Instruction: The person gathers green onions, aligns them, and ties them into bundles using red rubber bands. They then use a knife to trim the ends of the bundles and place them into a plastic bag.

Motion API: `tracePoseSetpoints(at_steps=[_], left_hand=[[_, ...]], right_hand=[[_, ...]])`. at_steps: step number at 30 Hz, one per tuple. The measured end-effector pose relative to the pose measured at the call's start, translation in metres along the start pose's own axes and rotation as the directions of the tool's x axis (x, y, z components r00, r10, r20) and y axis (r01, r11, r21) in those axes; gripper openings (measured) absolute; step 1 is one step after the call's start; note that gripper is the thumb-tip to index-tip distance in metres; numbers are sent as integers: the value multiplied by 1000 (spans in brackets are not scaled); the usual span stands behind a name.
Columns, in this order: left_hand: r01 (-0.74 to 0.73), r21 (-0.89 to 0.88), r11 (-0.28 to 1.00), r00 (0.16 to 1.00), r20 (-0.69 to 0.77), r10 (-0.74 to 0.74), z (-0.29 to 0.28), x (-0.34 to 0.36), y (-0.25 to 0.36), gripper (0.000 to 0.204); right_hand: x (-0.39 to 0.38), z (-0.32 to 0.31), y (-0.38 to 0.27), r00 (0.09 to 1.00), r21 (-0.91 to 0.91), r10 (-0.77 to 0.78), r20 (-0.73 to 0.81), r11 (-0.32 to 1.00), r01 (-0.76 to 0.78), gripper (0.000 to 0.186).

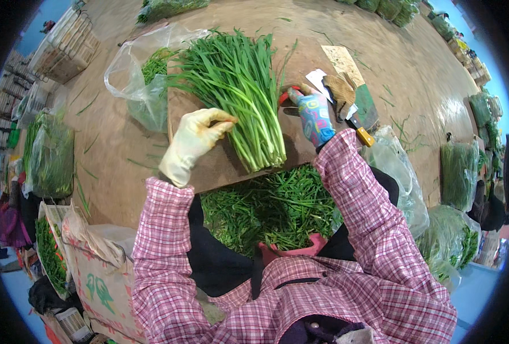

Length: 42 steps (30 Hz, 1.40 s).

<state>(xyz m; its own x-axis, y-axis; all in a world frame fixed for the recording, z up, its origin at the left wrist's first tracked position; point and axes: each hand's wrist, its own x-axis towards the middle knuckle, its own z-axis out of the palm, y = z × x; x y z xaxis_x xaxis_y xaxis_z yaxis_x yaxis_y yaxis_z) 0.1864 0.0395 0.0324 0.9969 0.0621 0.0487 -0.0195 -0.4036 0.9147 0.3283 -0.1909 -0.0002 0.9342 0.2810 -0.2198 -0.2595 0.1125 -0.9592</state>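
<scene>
A large bundle of green chives [254, 109] lies on a brown board [203, 166], its pale cut ends toward me. My left hand [194, 143], in a cream rubber glove, is at the bundle's left edge. Its thumb and fingertips are pinched together; whatever is between them is too small to make out. Right of the bundle is my right hand [315, 117], in a blue patterned glove. Its fingers curl at a red item [289, 94] whose kind I cannot tell. A knife with a yellow handle [365, 136] lies just beyond that hand's right side.
A brown cloth [342, 94] rests on the board's right. Loose green trimmings [266, 206] fill a pink-rimmed container [294, 247] at my lap. A clear bag with greens [151, 97] stands at the board's left. Bagged greens [460, 172] and stacked crates [65, 46] line the sides.
</scene>
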Motion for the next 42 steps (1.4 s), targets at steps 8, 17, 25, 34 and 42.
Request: tracePoseSetpoints(at_steps=[8,17,25,34,42], left_hand=[[-248,160,955,912,-295,286,73,25,16,10],[-64,515,855,766,-524,372,120,22,68,9],[-267,741,616,668,-318,673,96,12,102,12],[-206,601,772,792,-361,492,125,21,11,10],[-160,591,790,807,-382,450,135,24,3,13]], right_hand=[[34,21,-42,963,-602,82,258,793,94,32],[-37,28,-73,811,-810,-482,331,295,507,19],[-14,0,-49,463,-507,-750,473,198,839,8],[1,-29,-50,865,-828,-149,479,253,501,75],[-34,-28,-2,746,-751,-119,655,-212,626,107]])
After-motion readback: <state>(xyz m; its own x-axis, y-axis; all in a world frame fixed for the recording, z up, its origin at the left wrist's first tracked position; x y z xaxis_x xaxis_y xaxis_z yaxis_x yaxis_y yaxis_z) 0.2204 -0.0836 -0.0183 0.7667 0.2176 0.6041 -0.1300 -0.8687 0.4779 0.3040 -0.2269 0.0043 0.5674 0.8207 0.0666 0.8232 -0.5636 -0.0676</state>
